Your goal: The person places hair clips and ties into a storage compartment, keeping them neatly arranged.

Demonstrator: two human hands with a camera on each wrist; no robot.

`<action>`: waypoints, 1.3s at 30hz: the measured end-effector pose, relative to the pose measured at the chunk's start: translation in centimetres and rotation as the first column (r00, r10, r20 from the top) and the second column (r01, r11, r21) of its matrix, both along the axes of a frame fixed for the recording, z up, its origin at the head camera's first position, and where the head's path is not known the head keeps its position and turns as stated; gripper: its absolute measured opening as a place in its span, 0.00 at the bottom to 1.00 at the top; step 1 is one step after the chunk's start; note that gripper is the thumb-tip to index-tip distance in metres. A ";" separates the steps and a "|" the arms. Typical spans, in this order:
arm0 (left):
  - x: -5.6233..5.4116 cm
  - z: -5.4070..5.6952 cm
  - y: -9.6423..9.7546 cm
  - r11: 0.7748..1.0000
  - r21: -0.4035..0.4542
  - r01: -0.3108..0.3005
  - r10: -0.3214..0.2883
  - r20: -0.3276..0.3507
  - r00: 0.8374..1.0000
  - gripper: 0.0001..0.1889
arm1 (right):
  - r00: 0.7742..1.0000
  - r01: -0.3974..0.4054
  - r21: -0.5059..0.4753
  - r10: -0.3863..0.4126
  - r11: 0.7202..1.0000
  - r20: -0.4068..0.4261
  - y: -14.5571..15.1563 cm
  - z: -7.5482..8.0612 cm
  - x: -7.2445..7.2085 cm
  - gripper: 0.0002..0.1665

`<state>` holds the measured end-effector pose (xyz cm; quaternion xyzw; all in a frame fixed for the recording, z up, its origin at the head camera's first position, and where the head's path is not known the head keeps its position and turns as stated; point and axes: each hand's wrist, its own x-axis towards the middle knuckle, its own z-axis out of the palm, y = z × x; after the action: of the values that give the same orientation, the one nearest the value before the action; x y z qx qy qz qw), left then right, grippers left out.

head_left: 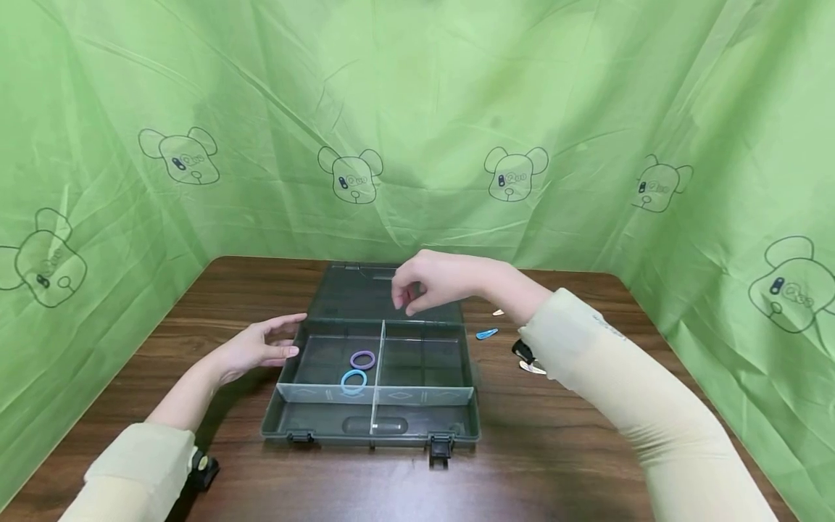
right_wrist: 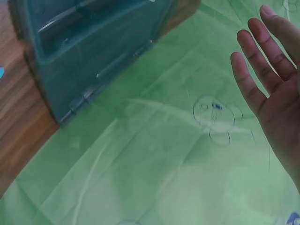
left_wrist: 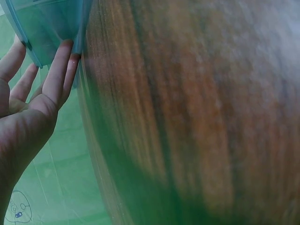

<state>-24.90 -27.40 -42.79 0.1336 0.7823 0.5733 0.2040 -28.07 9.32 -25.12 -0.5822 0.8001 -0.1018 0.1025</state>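
A dark translucent divided box (head_left: 427, 359) lies with its lid (head_left: 352, 293) folded back on the table. In its back left compartment are a purple hair tie (head_left: 353, 359) and a light blue hair tie (head_left: 343, 382). My left hand (head_left: 251, 351) is at the box's left side, with fairly straight fingers touching its wall; the left wrist view shows the fingertips against the box (left_wrist: 56, 28). Above the lid hovers my right hand (head_left: 440, 279), fingers loosely bent. In the right wrist view this hand (right_wrist: 276, 89) has nothing between its relaxed fingers.
Right of the box lie a blue snap hair clip (head_left: 486, 334) and a pale clip (head_left: 531, 368), partly behind the right sleeve. Another small pale piece (head_left: 499, 312) is farther back. A latch (head_left: 440, 446) hangs at the box's front. Green cloth (head_left: 430, 87) surrounds the wooden table (head_left: 548, 449).
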 end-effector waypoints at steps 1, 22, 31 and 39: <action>0.0 0.0 0.0 1.000 0.001 0.003 -0.003 -0.003 1.000 0.39 | 1.000 0.013 -0.008 -0.013 1.000 0.001 0.5 0.2 0.1 0.05; 0.1 0.4 0.3 1.000 0.013 0.004 -0.004 0.016 1.000 0.40 | 0.982 0.162 -0.248 -0.180 0.955 -0.054 11.6 1.5 2.4 0.08; -0.1 -0.4 0.2 1.000 -0.004 -0.011 0.011 0.021 1.000 0.40 | 0.905 0.298 -0.327 -0.374 0.897 -0.202 16.3 -0.4 2.0 0.10; -0.2 -0.3 0.1 1.000 -0.004 -0.019 0.019 0.019 1.000 0.39 | 0.830 0.393 -0.387 -0.503 0.834 -0.241 19.8 -3.0 1.5 0.08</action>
<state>-25.08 -27.26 -43.10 0.1202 0.7827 0.5748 0.2062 -26.54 29.08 -28.15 -0.3927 0.8933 -0.1520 -0.1573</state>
